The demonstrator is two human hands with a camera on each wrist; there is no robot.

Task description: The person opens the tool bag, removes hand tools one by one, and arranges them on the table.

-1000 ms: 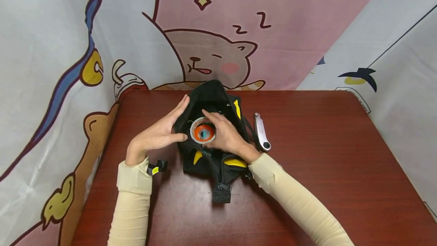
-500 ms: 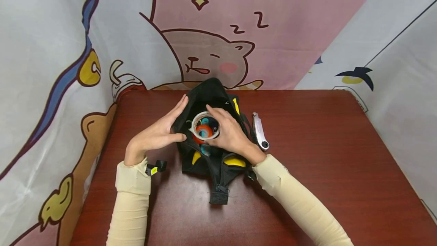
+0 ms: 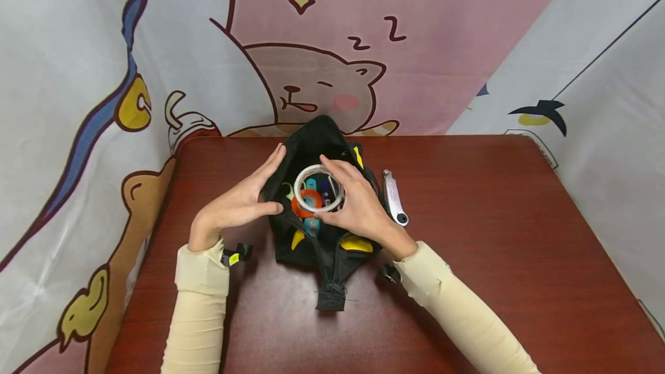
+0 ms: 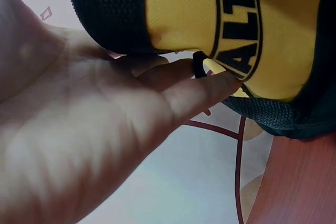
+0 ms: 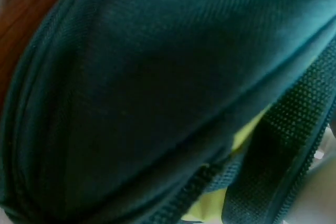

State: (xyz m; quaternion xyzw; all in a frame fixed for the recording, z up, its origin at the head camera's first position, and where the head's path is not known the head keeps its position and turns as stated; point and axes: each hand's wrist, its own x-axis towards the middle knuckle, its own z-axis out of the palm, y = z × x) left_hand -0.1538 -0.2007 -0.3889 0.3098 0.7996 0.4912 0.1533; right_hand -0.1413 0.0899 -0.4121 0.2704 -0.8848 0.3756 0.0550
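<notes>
In the head view, a black and yellow tool bag [image 3: 319, 131] lies with its mouth spread wide. My left hand [image 3: 234, 206] grips the left side of its rim, thumb by the opening and fingers along the outer wall. In the left wrist view that hand [image 4: 94, 114] reaches under the yellow lettered panel [image 4: 178, 14]. Over the opening, my right hand [image 3: 358, 204] holds a roll of tape [image 3: 301, 196], a pale ring, between thumb and fingers. Below it an orange ring [image 3: 297, 210] and turquoise pieces [image 3: 312, 225] lie inside the bag. Bag fabric [image 5: 147, 87] fills the right wrist view.
A folding saw [image 3: 395, 201] with a pale handle lies just right of the bag on the reddish-brown table [image 3: 499, 235]. A bag strap [image 3: 331, 299] extends toward the front. A printed cloth [image 3: 441, 74] hangs behind the table.
My right hand has drawn the tape roll upward and slightly right, away from the orange ring. More of the bag's contents shows through and beside it. The left hand stays at the rim.
</notes>
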